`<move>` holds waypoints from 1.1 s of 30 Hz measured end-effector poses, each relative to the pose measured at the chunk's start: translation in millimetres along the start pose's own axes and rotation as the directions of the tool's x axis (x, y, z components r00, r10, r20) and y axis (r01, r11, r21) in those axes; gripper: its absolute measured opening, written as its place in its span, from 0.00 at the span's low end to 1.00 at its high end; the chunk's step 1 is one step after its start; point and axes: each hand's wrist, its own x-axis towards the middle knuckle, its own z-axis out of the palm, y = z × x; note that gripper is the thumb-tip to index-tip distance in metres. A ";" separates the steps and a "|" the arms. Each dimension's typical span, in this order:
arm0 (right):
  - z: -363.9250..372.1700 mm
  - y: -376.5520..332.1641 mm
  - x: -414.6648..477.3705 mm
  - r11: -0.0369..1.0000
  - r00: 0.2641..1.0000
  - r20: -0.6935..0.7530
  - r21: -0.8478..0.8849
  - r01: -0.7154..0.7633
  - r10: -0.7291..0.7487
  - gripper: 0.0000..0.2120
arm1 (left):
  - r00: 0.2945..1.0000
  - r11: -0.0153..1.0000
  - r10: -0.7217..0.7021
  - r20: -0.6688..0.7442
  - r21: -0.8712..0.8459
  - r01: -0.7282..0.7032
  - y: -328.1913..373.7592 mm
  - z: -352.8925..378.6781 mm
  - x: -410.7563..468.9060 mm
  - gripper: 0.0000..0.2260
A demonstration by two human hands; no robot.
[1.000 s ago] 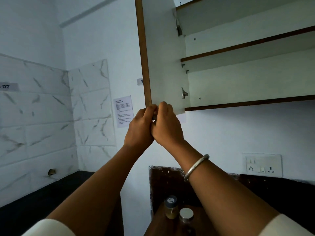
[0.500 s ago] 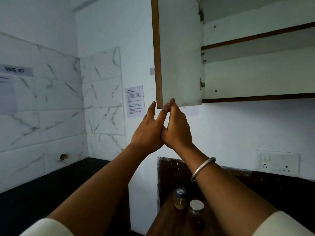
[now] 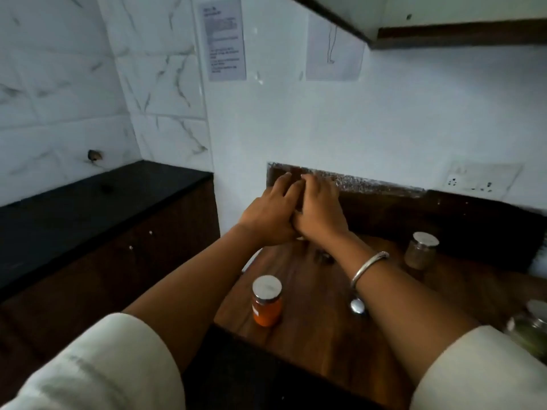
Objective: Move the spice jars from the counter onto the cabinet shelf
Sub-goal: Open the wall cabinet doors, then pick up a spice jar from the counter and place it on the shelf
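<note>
Wall cabinet, white inside with a dark brown wooden edge (image 3: 461, 32): only its lowest corner shows, top right. No jar is visible on the sliver of shelf in view.

Brown wood-grain table (image 3: 319, 344): this carries all the spice jars that can be seen.

- Step in hand, as I judge it: the very start of the first pick-up. Nothing is lifted, nothing shelved.
- Left hand (image 3: 268, 216) and right hand (image 3: 321, 211) are pressed side by side above the table's back left part, well short of most jars.
- Left fingers (image 3: 282, 180) are stretched forward and slightly apart. Right fingers (image 3: 310, 180) are loosely bent. Nothing shows in either. Both are motion-blurred.

Next move likely calls for the hands to part, one closing round a jar's body below the lid, then a lift up and right to the shelf.

Jars, big to small as they appear:
- Clear glass jar with a silver lid (image 3: 529, 329), cut by the right frame edge. Greenish contents, blurred.
- Glass jar of orange-red powder with a flat silver lid (image 3: 267, 301), upright near the table's front left corner and filled almost to the neck. It stands free and looks the easiest to reach.
- Glass jar of tan-brown spice with a silver lid (image 3: 420, 251), upright near the back wall and roughly full.
- Small round silver lid (image 3: 357, 306), just beside the right forearm. Its body is dark and half hidden, so I cannot tell the contents.
- Dark shape (image 3: 324, 257) under the right wrist, too dim to name.
</note>
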 end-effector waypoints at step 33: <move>255.4 105.4 -83.7 0.811 0.774 0.625 0.400 -0.426 0.098 0.44 | 0.707 0.609 -0.571 0.417 -0.361 0.706 -80.3 224.3 -88.0 0.46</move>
